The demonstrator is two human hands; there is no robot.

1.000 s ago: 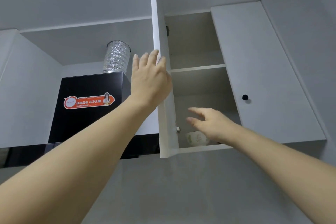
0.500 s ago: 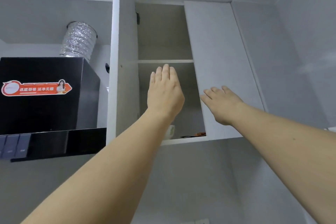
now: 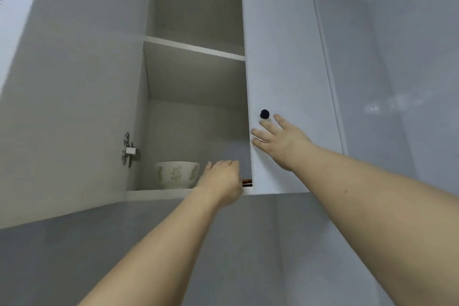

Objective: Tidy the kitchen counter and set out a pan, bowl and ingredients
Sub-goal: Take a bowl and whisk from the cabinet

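Observation:
A pale bowl (image 3: pixel 175 174) with a green plant pattern stands on the bottom shelf of the open wall cupboard (image 3: pixel 159 194). My left hand (image 3: pixel 221 181) reaches into the bottom shelf just right of the bowl, its fingers curled forward over something hidden behind it; a thin brown edge (image 3: pixel 247 182) shows beside the hand. My right hand (image 3: pixel 278 136) lies flat with spread fingers on the shut right door (image 3: pixel 285 57), just below its black knob (image 3: pixel 264 114).
The left door (image 3: pixel 74 94) stands swung open, with a metal hinge (image 3: pixel 128 149) on its inner face. An upper shelf (image 3: pixel 193 48) holds nothing visible. Grey wall runs below the cupboard and to the right.
The view has moved closer and to the right. My left hand dropped from mid-cupboard to the bottom shelf beside the bowl. My right hand stays flat on the right door.

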